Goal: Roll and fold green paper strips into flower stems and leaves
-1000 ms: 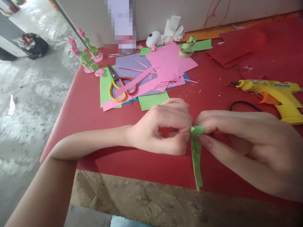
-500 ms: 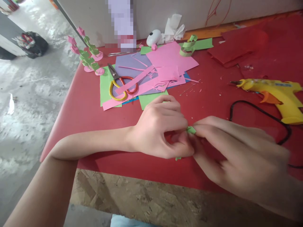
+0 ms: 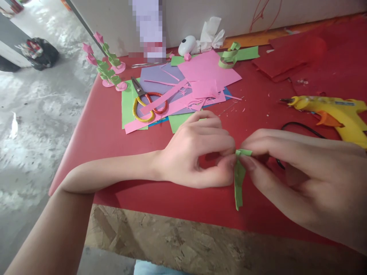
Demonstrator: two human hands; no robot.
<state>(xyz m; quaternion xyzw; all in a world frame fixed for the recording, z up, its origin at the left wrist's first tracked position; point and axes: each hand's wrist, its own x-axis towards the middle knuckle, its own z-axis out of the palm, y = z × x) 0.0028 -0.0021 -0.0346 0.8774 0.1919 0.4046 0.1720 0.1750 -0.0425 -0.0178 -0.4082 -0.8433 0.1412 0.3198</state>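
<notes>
Between my two hands is a folded green paper strip (image 3: 239, 183), its loose end hanging down over the red tabletop (image 3: 114, 141). My left hand (image 3: 203, 152) pinches it from the left with thumb and forefinger. From the right, my right hand (image 3: 298, 172) grips a short folded part of the same strip between thumb and fingertips. The fingers partly hide the folds. Beyond my left hand lie scissors (image 3: 139, 90) with yellow and red handles, on top of pink paper (image 3: 208, 68), purple paper (image 3: 155, 76) and green paper sheets (image 3: 126, 107).
Small paper flowers (image 3: 104, 67) on pink bases stand at the far left corner. A yellow glue gun (image 3: 329, 107) lies at the right, its black cord (image 3: 301, 125) running behind my right hand. A curled green strip (image 3: 229, 57), white tissue (image 3: 212, 32) and red fabric (image 3: 292, 57) are farther back.
My right hand has shifted up and to the right, and my left hand slightly right. More of the green strip now shows, hanging below the fingers.
</notes>
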